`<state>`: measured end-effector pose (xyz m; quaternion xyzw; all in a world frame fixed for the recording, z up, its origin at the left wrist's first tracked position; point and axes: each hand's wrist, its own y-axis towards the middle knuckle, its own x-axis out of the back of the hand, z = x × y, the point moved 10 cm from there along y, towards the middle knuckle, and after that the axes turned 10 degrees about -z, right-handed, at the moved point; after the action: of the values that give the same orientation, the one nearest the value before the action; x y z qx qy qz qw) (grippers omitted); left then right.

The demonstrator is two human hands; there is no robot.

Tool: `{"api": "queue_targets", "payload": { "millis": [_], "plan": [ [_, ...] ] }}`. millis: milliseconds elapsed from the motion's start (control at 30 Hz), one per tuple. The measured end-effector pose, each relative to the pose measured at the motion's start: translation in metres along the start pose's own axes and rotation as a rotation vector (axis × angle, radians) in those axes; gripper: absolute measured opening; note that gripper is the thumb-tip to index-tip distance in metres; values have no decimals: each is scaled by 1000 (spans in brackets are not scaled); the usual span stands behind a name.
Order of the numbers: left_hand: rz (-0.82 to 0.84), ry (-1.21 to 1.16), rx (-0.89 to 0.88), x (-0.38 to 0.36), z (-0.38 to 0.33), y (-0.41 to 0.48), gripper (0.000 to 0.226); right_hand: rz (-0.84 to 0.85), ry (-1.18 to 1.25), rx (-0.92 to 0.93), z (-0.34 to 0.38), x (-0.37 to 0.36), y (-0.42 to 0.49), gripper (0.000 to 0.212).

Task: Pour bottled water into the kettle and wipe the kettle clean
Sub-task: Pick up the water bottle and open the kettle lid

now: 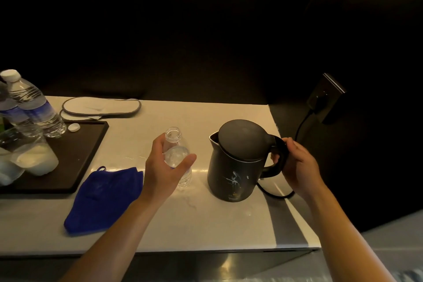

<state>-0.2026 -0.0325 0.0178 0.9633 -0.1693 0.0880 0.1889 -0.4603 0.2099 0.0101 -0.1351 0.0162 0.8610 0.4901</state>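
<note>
A dark kettle [235,162] stands on the white counter [206,224] with its lid down and white smears on its front. My right hand [297,167] grips the kettle's handle on the right side. Left of the kettle stands an uncapped clear water bottle [175,137], upright on the counter, and my left hand [164,169] is wrapped around its middle. A blue cloth [103,199] lies crumpled on the counter to the left of the bottle. The bottle's white cap [74,127] rests on the black tray.
A black tray [87,149] at the left holds two capped water bottles [34,105] and white cups [34,160]. A flat white slipper [100,106] lies behind it. The kettle's cord [302,121] runs to a wall socket [325,96] at the right. The counter's front edge is near me.
</note>
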Motion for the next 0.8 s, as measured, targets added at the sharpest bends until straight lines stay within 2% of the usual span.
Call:
{"api": "queue_targets", "payload": {
  "millis": [267, 433, 567, 667, 733, 800],
  "plan": [
    [-192, -44, -10, -2, -2, -1, 74, 22, 66, -31, -3, -1, 0, 33],
    [-216, -74, -31, -4, -5, 1, 69, 1, 97, -23, -2, -2, -3, 27],
    [-238, -75, -38, -4, -2, 1, 63, -25, 57, 3, 0, -1, -6, 31],
    [-245, -86, -33, -4, 0, 1, 61, -82, -71, 52, 6, 2, -7, 36],
    [-246, -104, -31, -4, 2, 1, 61, -119, -301, 200, 24, -1, -11, 41],
    [-243, -119, -30, -4, 3, 1, 64, -87, -491, 376, 44, -17, -20, 38]
  ]
}}
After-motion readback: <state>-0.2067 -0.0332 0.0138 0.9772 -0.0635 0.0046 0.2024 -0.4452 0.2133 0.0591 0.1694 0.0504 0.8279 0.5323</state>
